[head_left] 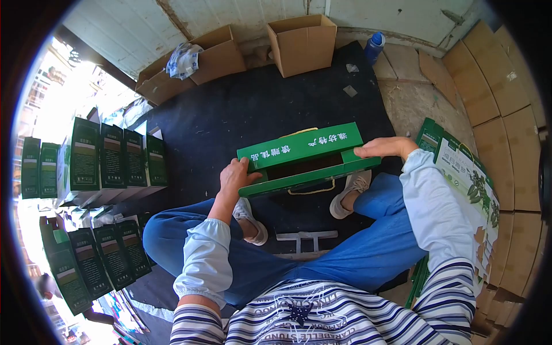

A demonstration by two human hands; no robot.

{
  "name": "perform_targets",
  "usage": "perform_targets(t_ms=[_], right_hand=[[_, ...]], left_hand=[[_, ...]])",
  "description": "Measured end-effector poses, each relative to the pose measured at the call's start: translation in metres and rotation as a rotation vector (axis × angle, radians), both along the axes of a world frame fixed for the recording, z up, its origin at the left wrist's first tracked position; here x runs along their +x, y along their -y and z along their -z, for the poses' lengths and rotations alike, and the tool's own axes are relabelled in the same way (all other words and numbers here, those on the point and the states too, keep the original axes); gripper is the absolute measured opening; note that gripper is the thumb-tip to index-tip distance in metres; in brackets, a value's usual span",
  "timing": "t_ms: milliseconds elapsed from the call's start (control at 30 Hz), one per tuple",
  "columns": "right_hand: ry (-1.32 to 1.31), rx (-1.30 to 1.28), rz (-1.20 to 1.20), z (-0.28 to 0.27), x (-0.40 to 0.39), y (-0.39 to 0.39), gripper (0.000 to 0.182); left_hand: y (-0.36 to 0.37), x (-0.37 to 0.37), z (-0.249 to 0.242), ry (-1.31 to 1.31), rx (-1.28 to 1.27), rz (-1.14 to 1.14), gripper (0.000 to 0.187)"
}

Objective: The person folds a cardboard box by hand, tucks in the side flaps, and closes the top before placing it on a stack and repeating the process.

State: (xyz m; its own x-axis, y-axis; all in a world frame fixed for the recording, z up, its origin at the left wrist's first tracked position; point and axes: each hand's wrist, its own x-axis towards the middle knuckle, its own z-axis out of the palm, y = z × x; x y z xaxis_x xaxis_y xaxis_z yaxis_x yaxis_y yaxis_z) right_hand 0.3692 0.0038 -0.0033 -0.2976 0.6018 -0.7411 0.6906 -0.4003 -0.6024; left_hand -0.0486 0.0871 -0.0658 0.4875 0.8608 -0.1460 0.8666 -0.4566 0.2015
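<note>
Between my legs I hold a green gift carton (pixel 310 142) with white Chinese lettering and thin yellow cord handles on both long sides. Its top is partly open, and a dark gap shows between the two long flaps. My left hand (pixel 234 179) grips the carton's left end, thumb over the short end flap and fingers outside. At the opposite end my right hand (pixel 386 148) is closed on the corner, thumb on top; its other fingers are partly hidden. The carton is held above the black mat (pixel 213 121).
Standing green cartons (pixel 86 155) fill the left side in two rows. Flat printed green-and-white cartons (pixel 460 167) are stacked at my right. Open brown boxes (pixel 303 49) and a blue bottle (pixel 374 47) stand along the back. Brown boxes (pixel 514 135) form a wall on the right.
</note>
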Motion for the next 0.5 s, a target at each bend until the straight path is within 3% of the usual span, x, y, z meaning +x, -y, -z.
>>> perform_targets(t_ms=[33, 67, 233, 333, 433, 467, 500], right_hand=[[-0.065, 0.0, -0.006, -0.005, 0.001, 0.004, 0.071], [-0.01, 0.057, -0.123, -0.01, 0.002, 0.006, 0.08], [0.156, 0.287, -0.028, 0.008, -0.005, 0.01, 0.07], [0.219, 0.336, 0.028, 0.005, -0.01, 0.009, 0.067], [0.296, 0.437, 0.015, 0.016, -0.014, 0.011, 0.066], [0.337, 0.487, 0.045, 0.023, -0.018, 0.012, 0.064], [0.338, 0.523, 0.072, 0.025, -0.02, 0.015, 0.063]], left_hand=[[0.0, 0.0, 0.001, 0.015, 0.004, 0.005, 0.046], [0.0, 0.0, 0.002, 0.024, -0.001, 0.008, 0.046], [-0.012, -0.014, 0.006, 0.136, -0.115, 0.051, 0.041], [-0.021, -0.021, -0.007, 0.342, -0.377, -0.151, 0.031], [-0.005, 0.0, -0.032, 0.548, 0.162, -0.313, 0.023], [0.004, 0.009, -0.042, 0.531, 0.302, -0.157, 0.022], [0.019, 0.017, -0.05, 0.457, 0.291, 0.015, 0.036]])
